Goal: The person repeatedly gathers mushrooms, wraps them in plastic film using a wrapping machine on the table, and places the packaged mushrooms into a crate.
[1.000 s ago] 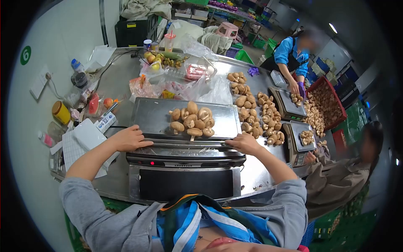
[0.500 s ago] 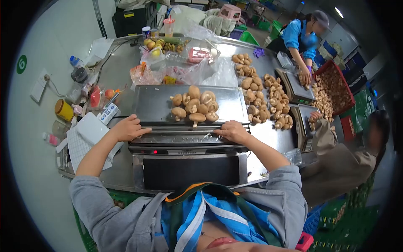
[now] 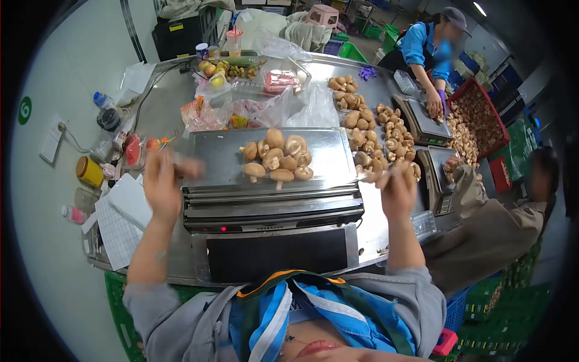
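Note:
A cluster of brown mushrooms (image 3: pixel 277 158) lies on the flat metal top of a wrapping machine (image 3: pixel 271 211), with a red light on its front. My left hand (image 3: pixel 164 187) is raised at the machine's left edge, its fingers smeared by motion. At the right edge is my right hand (image 3: pixel 396 190), fingers bent together near the mushroom trays; whether it holds something, such as thin film, is too blurred to tell. A dark panel (image 3: pixel 277 259) sits in front of the machine.
Trays of mushrooms (image 3: pixel 395 136) stand right of the machine. Plastic bags (image 3: pixel 259 111) and fruit (image 3: pixel 211 69) lie behind it, papers (image 3: pixel 120 208) at left. Two people work at scales (image 3: pixel 427 120) on the right, beside a red crate (image 3: pixel 482 114).
Both hands have left the bar at the machine's front and lifted outward, the left to the left side, the right to the right side. The mushrooms remain on the metal top.

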{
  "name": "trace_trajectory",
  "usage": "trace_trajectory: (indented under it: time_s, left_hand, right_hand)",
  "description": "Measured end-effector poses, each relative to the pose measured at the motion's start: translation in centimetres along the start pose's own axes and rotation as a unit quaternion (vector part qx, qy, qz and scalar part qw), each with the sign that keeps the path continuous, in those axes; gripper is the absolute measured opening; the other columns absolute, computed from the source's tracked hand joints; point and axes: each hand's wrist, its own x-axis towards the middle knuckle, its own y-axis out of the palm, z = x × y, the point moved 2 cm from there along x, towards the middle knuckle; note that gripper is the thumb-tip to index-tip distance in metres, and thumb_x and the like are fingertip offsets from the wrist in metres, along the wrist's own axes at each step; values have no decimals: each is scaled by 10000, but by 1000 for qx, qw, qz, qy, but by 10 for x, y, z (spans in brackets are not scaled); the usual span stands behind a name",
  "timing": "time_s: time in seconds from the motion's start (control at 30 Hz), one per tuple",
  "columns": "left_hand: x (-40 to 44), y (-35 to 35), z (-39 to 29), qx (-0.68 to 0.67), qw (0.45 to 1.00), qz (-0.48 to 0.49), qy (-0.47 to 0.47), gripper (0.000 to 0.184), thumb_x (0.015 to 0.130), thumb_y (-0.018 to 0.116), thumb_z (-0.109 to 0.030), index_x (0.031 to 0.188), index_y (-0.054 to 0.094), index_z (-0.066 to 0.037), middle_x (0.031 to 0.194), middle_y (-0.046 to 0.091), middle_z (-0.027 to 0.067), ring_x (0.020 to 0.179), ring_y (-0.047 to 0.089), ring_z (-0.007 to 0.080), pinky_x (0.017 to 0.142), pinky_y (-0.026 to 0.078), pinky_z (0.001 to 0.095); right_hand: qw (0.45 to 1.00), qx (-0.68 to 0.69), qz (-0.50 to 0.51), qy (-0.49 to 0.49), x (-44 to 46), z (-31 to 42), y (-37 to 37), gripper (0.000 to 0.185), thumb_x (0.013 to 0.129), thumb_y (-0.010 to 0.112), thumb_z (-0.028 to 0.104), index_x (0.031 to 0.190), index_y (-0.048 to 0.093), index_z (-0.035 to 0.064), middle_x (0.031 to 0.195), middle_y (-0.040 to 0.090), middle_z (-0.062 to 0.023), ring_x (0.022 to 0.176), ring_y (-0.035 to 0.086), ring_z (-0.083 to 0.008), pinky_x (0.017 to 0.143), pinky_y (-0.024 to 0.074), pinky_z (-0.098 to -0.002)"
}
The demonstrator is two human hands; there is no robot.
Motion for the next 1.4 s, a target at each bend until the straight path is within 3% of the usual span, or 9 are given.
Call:
trace_trajectory:
  time_s: [0.17,0.33,0.43,0.5,0.57,0.9,1.0,1.17,1.4]
  left_hand:
    - [135,30,152,160,981,-97,48,211,912,455,-210,921,520,-10,912,618,143,829,612,231,758,464,319]
    - [104,7,243,512,814,247,118,311,870,470,-303,1030,578,-59,1133,566,140,1050,520,303,876,399,396]
    - [87,2,234,488,807,317,98,308,873,475,-285,1052,573,-54,1099,566,127,1011,532,269,860,406,365]
    - [85,2,210,469,809,345,81,306,882,472,-264,1075,564,-44,1034,581,115,951,555,245,834,419,334]
    - [66,-2,201,221,866,273,-356,307,908,454,-244,1140,539,-63,970,574,56,860,545,140,768,431,267]
    - [10,-7,158,395,843,363,33,325,924,425,-268,1003,587,3,937,619,142,884,577,234,764,432,315]
    - [4,3,152,253,901,312,-163,341,931,423,-287,970,596,3,883,628,102,844,577,190,746,432,298]
    - [-2,11,124,191,931,189,-248,378,936,419,-296,1033,599,22,812,600,9,767,498,76,739,405,236]
    - [-141,-12,106,80,867,114,-479,389,937,412,-335,955,616,-3,813,632,47,695,582,108,577,470,244]
  right_hand:
    - [988,92,-116,37,152,-149,1,257,918,456,215,957,575,-10,1000,623,-149,936,592,-237,862,455,-363]
    - [883,-452,118,45,126,-234,7,205,897,459,177,952,586,26,903,616,-180,921,579,-319,806,442,-367]
    - [800,-513,203,-237,106,-230,7,191,893,442,150,953,573,24,860,595,-200,873,560,-374,777,436,-385]
    - [893,-389,223,19,94,-227,8,199,904,435,158,953,560,12,832,590,-190,808,567,-325,730,434,-363]
    - [928,-274,170,186,72,-204,13,262,941,402,202,984,555,-7,801,589,-104,771,530,-151,708,431,-295]
    - [903,-346,172,187,26,-165,-16,343,926,425,250,1099,550,-19,965,611,-173,935,570,-245,813,434,-324]
    - [841,-425,244,229,23,-162,-14,367,930,407,284,998,588,-29,870,622,-167,833,575,-237,753,436,-342]
    - [963,-177,121,163,17,-144,11,371,962,361,272,1021,565,-32,745,514,0,701,433,-95,653,385,-255]
    - [871,-83,174,453,-106,-107,24,471,949,365,398,1104,537,-12,962,585,-78,872,534,-131,751,451,-267]
